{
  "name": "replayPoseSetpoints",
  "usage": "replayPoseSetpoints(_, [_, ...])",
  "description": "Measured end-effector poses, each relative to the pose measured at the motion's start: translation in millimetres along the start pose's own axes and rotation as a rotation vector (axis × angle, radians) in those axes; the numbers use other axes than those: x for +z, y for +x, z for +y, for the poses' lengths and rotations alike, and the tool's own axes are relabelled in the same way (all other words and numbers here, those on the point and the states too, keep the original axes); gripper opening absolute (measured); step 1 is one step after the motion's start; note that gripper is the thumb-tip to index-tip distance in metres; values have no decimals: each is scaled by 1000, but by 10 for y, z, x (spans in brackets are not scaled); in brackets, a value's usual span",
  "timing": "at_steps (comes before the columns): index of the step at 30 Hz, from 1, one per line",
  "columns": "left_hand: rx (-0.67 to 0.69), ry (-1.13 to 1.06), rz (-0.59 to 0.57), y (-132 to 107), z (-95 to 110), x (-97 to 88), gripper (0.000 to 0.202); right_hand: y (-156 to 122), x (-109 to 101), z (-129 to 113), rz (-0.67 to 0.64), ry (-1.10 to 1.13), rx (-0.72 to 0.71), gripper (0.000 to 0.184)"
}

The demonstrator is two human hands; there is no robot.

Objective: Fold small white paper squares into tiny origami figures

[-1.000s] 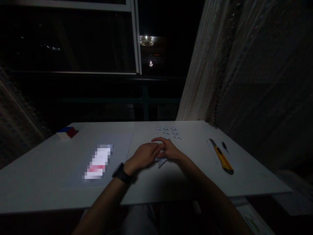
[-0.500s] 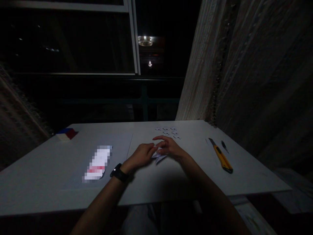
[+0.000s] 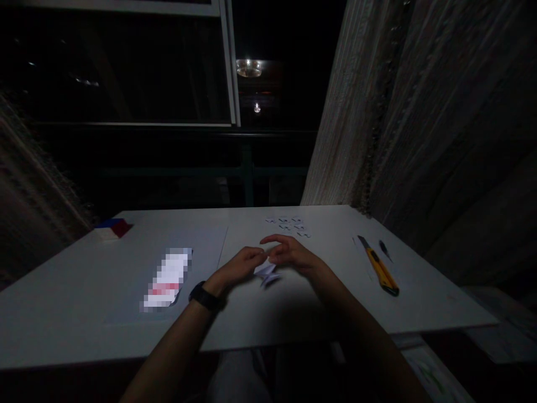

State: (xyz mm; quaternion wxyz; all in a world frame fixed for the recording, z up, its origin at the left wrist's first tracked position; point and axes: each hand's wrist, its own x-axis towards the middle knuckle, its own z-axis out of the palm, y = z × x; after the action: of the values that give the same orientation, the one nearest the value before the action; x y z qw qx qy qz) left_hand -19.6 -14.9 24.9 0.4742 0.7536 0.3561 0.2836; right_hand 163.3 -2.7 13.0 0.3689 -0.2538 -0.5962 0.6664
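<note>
My left hand [image 3: 239, 266], with a dark watch on the wrist, and my right hand [image 3: 293, 256] meet over the middle of a white table [image 3: 293, 313]. Both pinch a small folded piece of white paper [image 3: 266, 273], which hangs just below the fingertips, a little above the table. The fingers of both hands are curled and closed on its upper edge. Several small folded paper pieces [image 3: 289, 225] lie in a group just beyond my hands.
A yellow utility knife [image 3: 380, 268] and a thin dark tool [image 3: 386, 250] lie to the right. A pixelated white packet [image 3: 166, 278] rests on a grey sheet [image 3: 201, 246] at left. A red-and-blue block [image 3: 112, 227] sits at the far left corner. A curtain hangs on the right.
My hands have lifted the folded paper slightly off the table and shifted it a little left; the fingers have moved along its top edge.
</note>
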Motion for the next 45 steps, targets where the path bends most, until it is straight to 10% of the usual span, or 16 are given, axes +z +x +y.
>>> replayPoseSetpoints(10, [-2,-66,51,10,-9,34,37,23,9,26,7,10,-16,54])
replayPoseSetpoints(17, [79,-98,731,156,-18,30,39,59,50,16,236,210,-118,40])
replayPoseSetpoints(20, [83,-122,839,217,-56,65,40,84,84,44,261,240,-129,50])
replayPoseSetpoints(29, [11,-333,661,211,-160,198,32,187,39,184,529,-80,-212,47])
replayPoseSetpoints(39, [-95,-349,738,98,-113,175,37,218,126,254,617,-281,-317,34])
replayPoseSetpoints(45, [-172,-462,302,66,-174,217,36,195,149,183,653,-221,-333,30])
